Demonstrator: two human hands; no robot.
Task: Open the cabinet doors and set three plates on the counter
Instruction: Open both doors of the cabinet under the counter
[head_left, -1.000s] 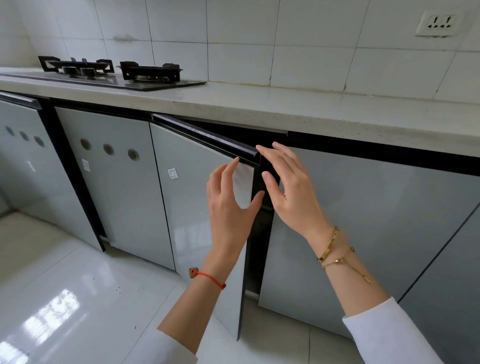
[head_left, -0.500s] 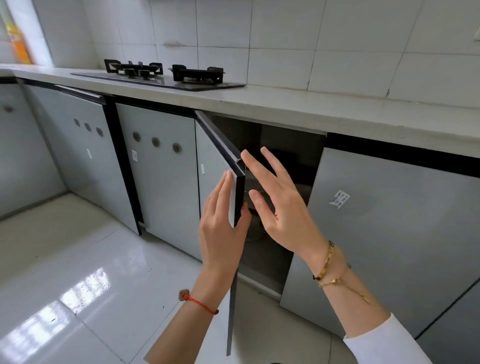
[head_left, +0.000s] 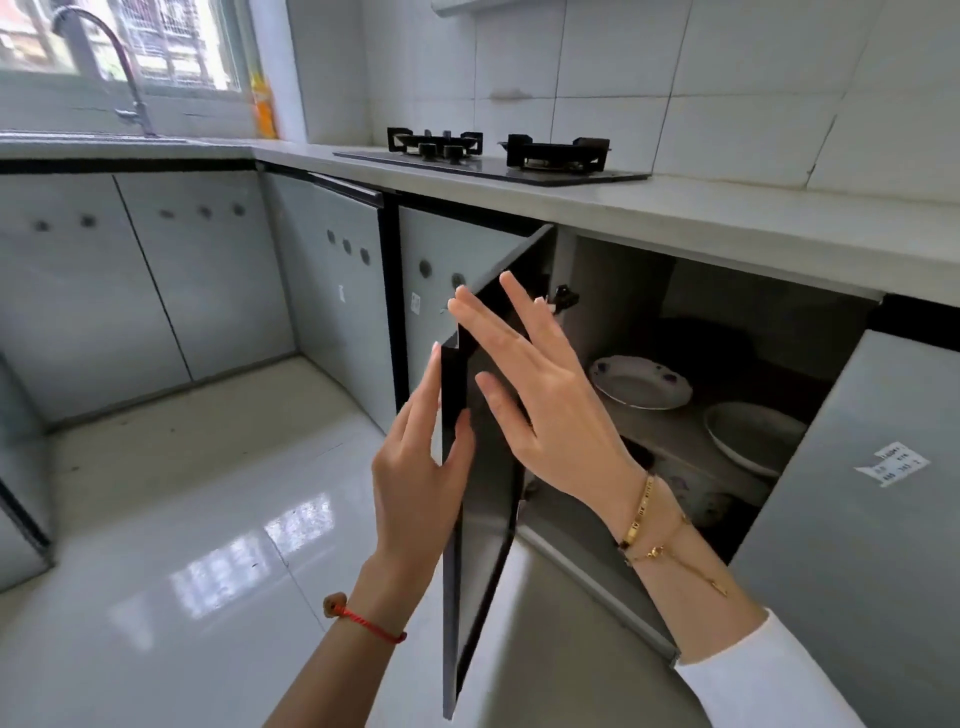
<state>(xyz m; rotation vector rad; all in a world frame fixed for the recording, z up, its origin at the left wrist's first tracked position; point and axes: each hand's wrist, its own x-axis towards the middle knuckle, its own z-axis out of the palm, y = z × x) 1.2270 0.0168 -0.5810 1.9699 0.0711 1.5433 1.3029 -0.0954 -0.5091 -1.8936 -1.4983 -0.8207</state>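
Note:
The left cabinet door (head_left: 480, 561) stands swung far out, its dark inner face towards me. My left hand (head_left: 415, 483) pinches the door's free edge, thumb inside and fingers outside. My right hand (head_left: 550, 410) lies flat against the inner face with its fingers spread and holds nothing. Inside the cabinet, a white plate with purple flowers (head_left: 641, 382) sits on the shelf, and a second white plate (head_left: 753, 434) sits to its right. A flowered dish (head_left: 698, 496) shows lower down, partly hidden. The right cabinet door (head_left: 857, 519) is closed. The pale counter (head_left: 727, 218) runs above.
A black gas stove (head_left: 493, 156) sits on the counter to the left of the open cabinet. A faucet (head_left: 104, 62) and an orange bottle (head_left: 262, 104) stand at the far left by the window. Closed grey doors line the corner above a glossy tiled floor (head_left: 208, 519).
The left door has swung from nearly closed to wide open, with both hands following it leftwards. The plates inside have come into view, and my view has turned left.

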